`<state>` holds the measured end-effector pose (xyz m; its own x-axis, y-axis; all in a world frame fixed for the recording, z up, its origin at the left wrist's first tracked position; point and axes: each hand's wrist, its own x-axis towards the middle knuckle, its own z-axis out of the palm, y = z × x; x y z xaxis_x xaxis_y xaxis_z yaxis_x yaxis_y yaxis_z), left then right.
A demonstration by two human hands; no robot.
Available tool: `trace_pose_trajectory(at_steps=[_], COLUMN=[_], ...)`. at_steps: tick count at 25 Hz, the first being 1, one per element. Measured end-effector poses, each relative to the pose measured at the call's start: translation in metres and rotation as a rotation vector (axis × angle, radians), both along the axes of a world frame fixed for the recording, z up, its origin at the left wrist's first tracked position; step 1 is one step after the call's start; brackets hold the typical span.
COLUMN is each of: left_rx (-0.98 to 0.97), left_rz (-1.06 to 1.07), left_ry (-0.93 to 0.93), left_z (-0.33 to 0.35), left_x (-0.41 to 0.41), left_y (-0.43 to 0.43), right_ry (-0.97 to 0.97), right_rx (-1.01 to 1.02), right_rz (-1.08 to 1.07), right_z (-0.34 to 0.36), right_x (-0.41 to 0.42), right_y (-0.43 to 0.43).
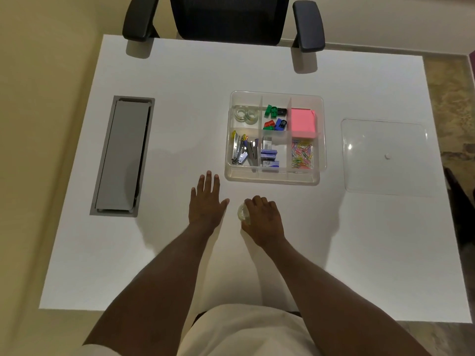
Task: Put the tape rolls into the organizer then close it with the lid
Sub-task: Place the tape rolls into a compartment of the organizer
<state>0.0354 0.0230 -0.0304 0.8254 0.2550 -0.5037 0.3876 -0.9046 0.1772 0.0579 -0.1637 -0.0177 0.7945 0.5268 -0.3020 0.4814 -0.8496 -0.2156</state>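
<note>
A clear plastic organizer [272,179] stands in the middle of the white table. Its far left compartment holds two clear tape rolls [246,114]. Near the organizer's front edge, my right hand [264,220] is closed over a third clear tape roll [243,213] on the table. My left hand [205,201] lies flat on the table beside it, fingers spread, holding nothing. The clear lid [385,156] lies flat on the table to the right of the organizer.
The organizer's other compartments hold staplers [243,151], staple boxes [268,156], coloured sharpeners [275,118], pink sticky notes [303,123] and paper clips [302,155]. A grey cable tray [122,155] is set into the table at left. A black office chair [228,19] stands beyond the far edge.
</note>
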Motion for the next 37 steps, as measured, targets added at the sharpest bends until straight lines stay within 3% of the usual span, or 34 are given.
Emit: trace_pose_trajectory(at_steps=[7, 16, 21, 29, 37], left_rx=[-0.011, -0.016, -0.029, -0.006, -0.014], left_rz=[0.017, 0.017, 0.030, 0.028, 0.026], left_ry=[-0.025, -0.102, -0.147, -0.138, -0.094], left_z=[-0.001, -0.014, -0.023, -0.028, -0.024], left_x=[-0.003, -0.011, -0.014, -0.015, -0.011], left_y=[-0.001, 0.002, 0.004, 0.000, 0.000], right_ry=[-0.169, -0.325, -0.272, -0.217, -0.200], right_rx=[0.183, 0.175, 0.107, -0.169, -0.150], right_rz=[-0.024, -0.041, -0.087, 0.095, 0.098], right_z=[0.018, 0.051, 0.053, 0.037, 0.041], right_x=[0.035, 0.162, 0.224, 0.275, 0.270], right_y=[0.014, 0.056, 0.084, 0.127, 0.127])
